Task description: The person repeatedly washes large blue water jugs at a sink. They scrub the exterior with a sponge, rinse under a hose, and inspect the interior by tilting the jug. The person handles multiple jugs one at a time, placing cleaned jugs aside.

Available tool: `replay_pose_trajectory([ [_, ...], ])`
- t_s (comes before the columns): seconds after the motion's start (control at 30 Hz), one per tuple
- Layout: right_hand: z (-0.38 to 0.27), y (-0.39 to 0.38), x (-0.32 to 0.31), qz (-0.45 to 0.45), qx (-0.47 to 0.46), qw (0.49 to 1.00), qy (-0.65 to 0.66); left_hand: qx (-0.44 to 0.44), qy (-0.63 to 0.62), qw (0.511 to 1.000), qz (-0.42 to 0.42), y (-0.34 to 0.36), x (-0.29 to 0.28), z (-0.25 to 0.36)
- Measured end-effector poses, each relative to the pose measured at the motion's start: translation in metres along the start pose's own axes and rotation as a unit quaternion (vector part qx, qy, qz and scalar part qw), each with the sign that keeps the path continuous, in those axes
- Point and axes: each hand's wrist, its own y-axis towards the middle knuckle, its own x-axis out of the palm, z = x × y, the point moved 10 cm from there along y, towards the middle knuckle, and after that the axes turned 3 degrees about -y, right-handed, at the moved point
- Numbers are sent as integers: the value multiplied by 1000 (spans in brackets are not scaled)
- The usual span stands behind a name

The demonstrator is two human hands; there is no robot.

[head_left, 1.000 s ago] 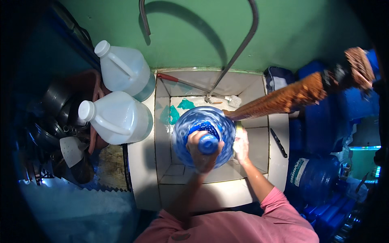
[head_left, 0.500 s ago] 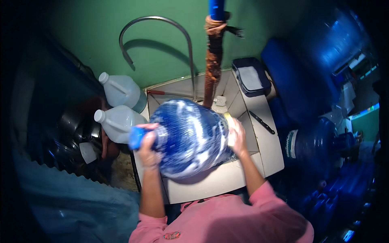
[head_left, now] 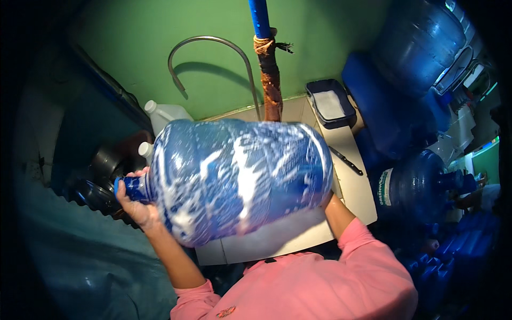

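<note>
A large blue water jug [head_left: 242,181], streaked with white suds, lies on its side in the air above a white tiled sink counter [head_left: 277,234]. Its capped neck points left and its base right. My left hand [head_left: 140,210] is wrapped round the neck, just behind the blue cap [head_left: 117,186]. At the base end, my right hand [head_left: 328,200] is against the lower right of the jug. Its fingers are hidden behind the jug, so whether they hold anything else cannot be seen. The jug covers most of the sink basin.
A knife [head_left: 345,161] and a dark tub [head_left: 330,104] lie on the right ledge. Behind the jug rise a curved metal faucet [head_left: 213,39] and a wrapped pipe [head_left: 271,80]. Two white jugs, one a handled jug [head_left: 169,113], stand left. More blue water jugs [head_left: 413,184] stand right.
The jug has swung up and closer, its neck moving left and its side turning broadside. My left hand moved left with the neck. My right hand went lower, behind the base; its pale yellow pad is now hidden.
</note>
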Motion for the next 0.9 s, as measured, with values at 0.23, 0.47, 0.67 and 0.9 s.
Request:
replay_pose_trajectory([
  [0.23,-20,5,-25,158,-139,977,-33,101,193,936,-276,-50,135,2],
  [0.47,-20,16,-3,239,-273,930,-61,169,254,913,-271,-84,218,-21],
  [0.67,-59,-30,59,63,-457,877,-131,85,331,708,-618,-140,254,-119],
  [0.9,-53,-34,41,240,-290,906,-195,90,212,941,-248,-95,211,-95],
])
